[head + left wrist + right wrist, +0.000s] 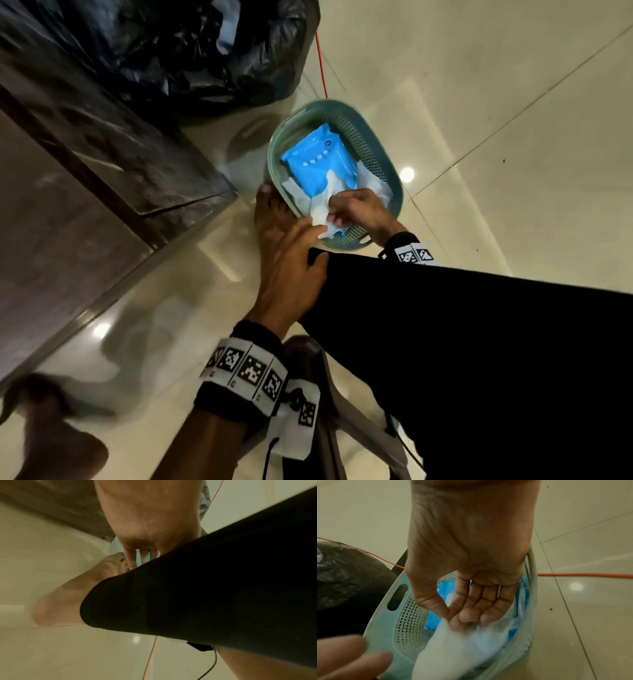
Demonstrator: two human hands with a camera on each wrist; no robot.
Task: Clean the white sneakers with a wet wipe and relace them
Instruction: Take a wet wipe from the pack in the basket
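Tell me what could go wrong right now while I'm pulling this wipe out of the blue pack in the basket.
1. The right hand pinches the wet wipe while nothing holds down the blue wipe pack; the pack may lift, or extra wipes may follow.
2. The teal basket sits loose on the glossy floor tiles and could slide or tip.
3. The left hand hovers open at the rim, beside a bare foot, so it could knock the basket.

black bin bag (178,51), orange cable (321,65), tiled floor (513,102)
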